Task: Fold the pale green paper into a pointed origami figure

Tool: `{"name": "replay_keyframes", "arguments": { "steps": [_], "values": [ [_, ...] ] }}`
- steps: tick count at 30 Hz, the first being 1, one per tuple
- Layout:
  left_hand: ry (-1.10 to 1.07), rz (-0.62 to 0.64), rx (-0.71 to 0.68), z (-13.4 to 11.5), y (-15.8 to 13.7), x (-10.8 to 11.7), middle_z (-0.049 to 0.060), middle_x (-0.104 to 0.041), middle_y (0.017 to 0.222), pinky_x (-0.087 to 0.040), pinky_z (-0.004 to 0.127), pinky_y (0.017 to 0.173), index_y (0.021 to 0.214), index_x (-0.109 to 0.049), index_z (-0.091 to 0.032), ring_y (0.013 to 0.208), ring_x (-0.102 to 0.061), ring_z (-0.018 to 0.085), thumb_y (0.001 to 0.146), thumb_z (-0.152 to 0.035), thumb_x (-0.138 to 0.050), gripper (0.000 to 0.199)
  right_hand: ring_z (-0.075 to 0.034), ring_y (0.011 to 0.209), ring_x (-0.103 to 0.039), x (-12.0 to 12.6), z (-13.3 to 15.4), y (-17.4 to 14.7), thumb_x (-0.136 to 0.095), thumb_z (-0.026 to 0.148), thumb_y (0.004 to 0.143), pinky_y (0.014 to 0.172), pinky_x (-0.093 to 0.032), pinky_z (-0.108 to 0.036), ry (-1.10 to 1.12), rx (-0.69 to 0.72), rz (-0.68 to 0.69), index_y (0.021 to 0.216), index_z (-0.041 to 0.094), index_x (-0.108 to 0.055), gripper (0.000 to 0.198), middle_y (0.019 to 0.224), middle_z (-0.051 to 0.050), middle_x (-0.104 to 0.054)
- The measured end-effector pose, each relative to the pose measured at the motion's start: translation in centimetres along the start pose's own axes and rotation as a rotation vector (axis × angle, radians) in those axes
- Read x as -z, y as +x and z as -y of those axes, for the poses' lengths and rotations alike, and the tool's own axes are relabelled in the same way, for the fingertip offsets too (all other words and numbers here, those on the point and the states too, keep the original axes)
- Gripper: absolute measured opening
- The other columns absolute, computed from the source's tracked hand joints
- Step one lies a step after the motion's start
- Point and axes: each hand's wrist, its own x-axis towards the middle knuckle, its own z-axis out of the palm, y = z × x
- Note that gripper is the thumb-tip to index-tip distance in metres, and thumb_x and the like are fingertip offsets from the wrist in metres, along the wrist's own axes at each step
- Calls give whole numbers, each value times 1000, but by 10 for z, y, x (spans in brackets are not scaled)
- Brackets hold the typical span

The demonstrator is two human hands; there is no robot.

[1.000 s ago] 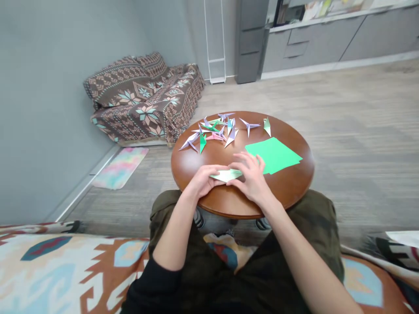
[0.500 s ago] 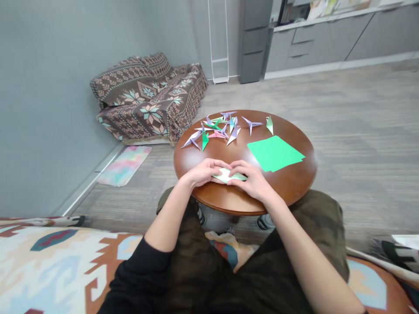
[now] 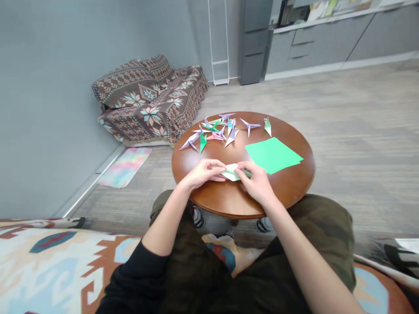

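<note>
Near the front of the round wooden table (image 3: 225, 203), a piece of folded origami paper (image 3: 231, 172), pale green and white, lies between both hands. My left hand (image 3: 208, 171) has its fingers closed on the paper's left end. At the right end, my right hand (image 3: 253, 178) pinches the paper between thumb and fingers, and a narrow green folded part shows beside that hand. The fingers cover both ends of the paper. A stack of green paper sheets (image 3: 274, 155) lies just beyond my right hand.
Several folded paper cranes (image 3: 216, 131) in purple, green and pink crowd the table's far left. A lone purple crane (image 3: 250, 125) and a pale green crane (image 3: 267, 126) stand at the far edge. A sofa with a patterned cover (image 3: 153, 98) is beyond.
My right hand has shifted slightly right along the paper, and the hands are farther apart. More of the paper's white middle shows, and a narrow green fold is visible at the right.
</note>
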Motion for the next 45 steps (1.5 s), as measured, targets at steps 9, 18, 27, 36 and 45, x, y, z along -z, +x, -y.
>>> {"name": "replay_keyframes", "arguments": {
  "steps": [9, 18, 27, 36, 45],
  "values": [
    [8, -176, -180, 5, 2, -12, 6, -78, 83, -63, 33, 85, 82, -74, -13, 79, -76, 19, 73, -39, -90, 33, -28, 112, -73, 3, 8, -3, -71, 29, 91, 102, -52, -44, 55, 3, 8, 89, 23, -75, 7, 118, -10, -78],
    [-235, -330, -238, 21, 1, -48, 4, -80, 95, -61, 34, 87, 138, -55, -20, 89, -77, 20, 70, -29, -92, 78, -25, 91, -71, 2, 10, -5, -70, 26, 92, 86, -56, -40, 65, 17, -128, 83, 24, -75, 10, 94, -7, -75],
    [-322, -358, -202, 29, -2, -64, 8, -80, 97, -60, 29, 84, 105, -75, -14, 88, -75, 18, 69, -35, -93, 46, -24, 90, -69, 2, 17, -6, -72, 26, 91, 84, -55, -39, 63, 76, -89, 82, 25, -75, 9, 94, -6, -72],
    [-320, -373, -261, 34, -4, -67, 8, -81, 97, -60, 34, 86, 101, -76, -14, 88, -75, 22, 72, -38, -90, 41, -23, 83, -66, 1, 19, -7, -68, 27, 93, 78, -53, -37, 71, 69, -68, 78, 24, -68, 15, 86, -5, -71],
    [-185, -342, -267, 36, -6, -61, 6, -78, 95, -55, 29, 81, 102, -75, -16, 88, -71, 21, 84, -46, -79, 35, -19, 75, -69, -3, 18, -10, -73, 34, 90, 71, -57, -34, 252, -82, -103, 104, 24, -59, 22, 91, -3, -71]
  ]
}}
